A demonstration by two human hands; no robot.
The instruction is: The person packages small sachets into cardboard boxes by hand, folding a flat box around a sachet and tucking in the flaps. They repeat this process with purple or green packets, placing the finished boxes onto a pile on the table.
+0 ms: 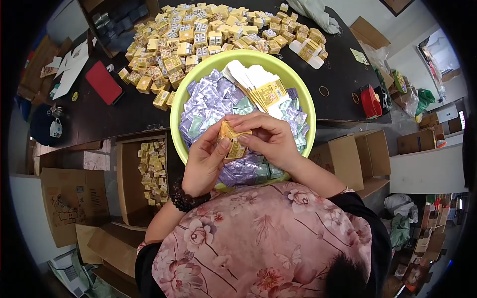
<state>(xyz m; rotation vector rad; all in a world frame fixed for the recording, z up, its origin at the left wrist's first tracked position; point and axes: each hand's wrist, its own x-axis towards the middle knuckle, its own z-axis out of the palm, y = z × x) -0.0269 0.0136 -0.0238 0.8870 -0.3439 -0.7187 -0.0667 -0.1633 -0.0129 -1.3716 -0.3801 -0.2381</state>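
Observation:
A small yellow box (232, 141) is held between both hands over a yellow-green basin (307, 89). My left hand (204, 155) grips its left side, thumb on the front. Fingers of my right hand (268, 139) are closed at its upper right, partly hiding the top. In the basin lie purple sachets (211, 97) and pale green sachets (243, 107). A stack of flat, unfolded yellow-and-white cartons (258, 87) rests on the sachets, just beyond my right hand. What is inside the held box cannot be made out.
A large heap of small yellow boxes (198, 37) covers the back of the dark table (338, 74). A red phone-like case (103, 82) lies at left, a red tape dispenser (370, 102) at right. Below left, a cardboard box (124, 184) holds more small boxes; another open carton (348, 159) stands right.

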